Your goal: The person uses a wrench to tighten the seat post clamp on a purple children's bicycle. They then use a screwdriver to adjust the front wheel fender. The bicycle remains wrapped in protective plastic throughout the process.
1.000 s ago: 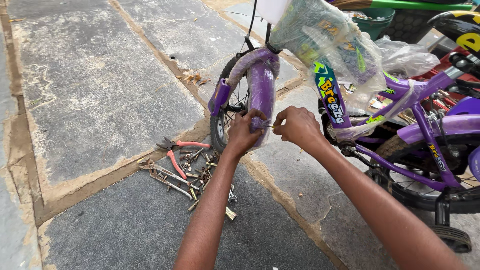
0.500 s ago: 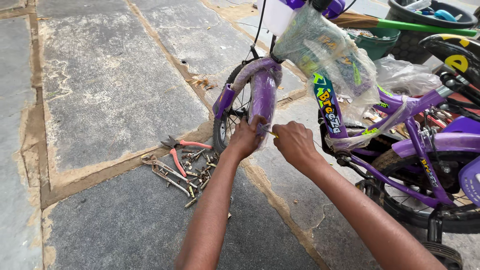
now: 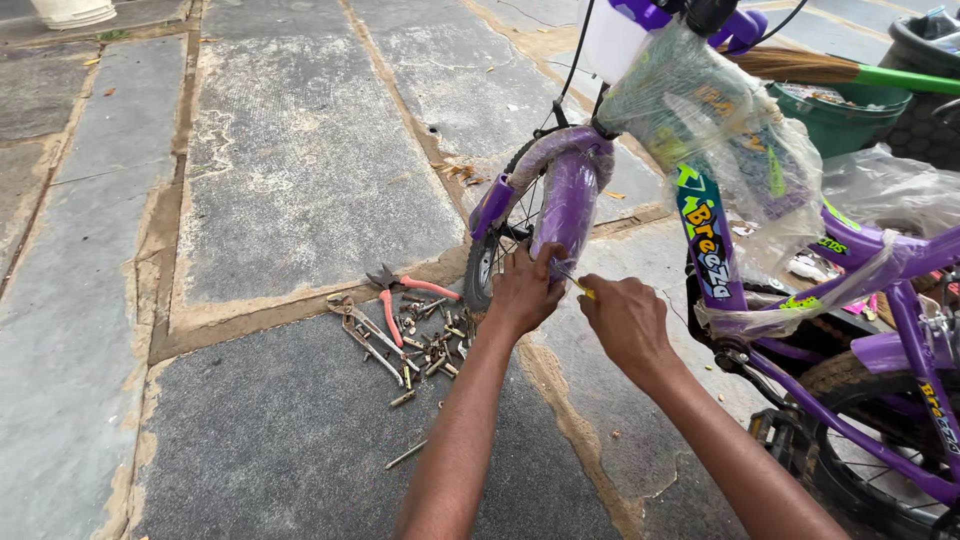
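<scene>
A small purple bicycle [image 3: 870, 300] stands on stone paving, its frame partly wrapped in clear plastic. My left hand [image 3: 525, 290] presses against the lower end of the purple front mudguard [image 3: 565, 195], over the front wheel [image 3: 500, 240]. My right hand [image 3: 625, 320] is just to the right of it, fingers closed on a thin tool with a yellow handle [image 3: 580, 288] whose tip points at the mudguard's lower edge. What the tip touches is hidden by my fingers.
Pliers with pink handles [image 3: 400, 295], a wrench [image 3: 365, 330] and several loose bolts [image 3: 430, 350] lie on the paving left of the wheel. A green tub [image 3: 840, 110] and a broom with a green handle [image 3: 880, 75] stand behind the bicycle.
Both hands stay at the mudguard's lower end with small shifts. The view has moved so the bicycle sits lower and further right relative to the hands.
</scene>
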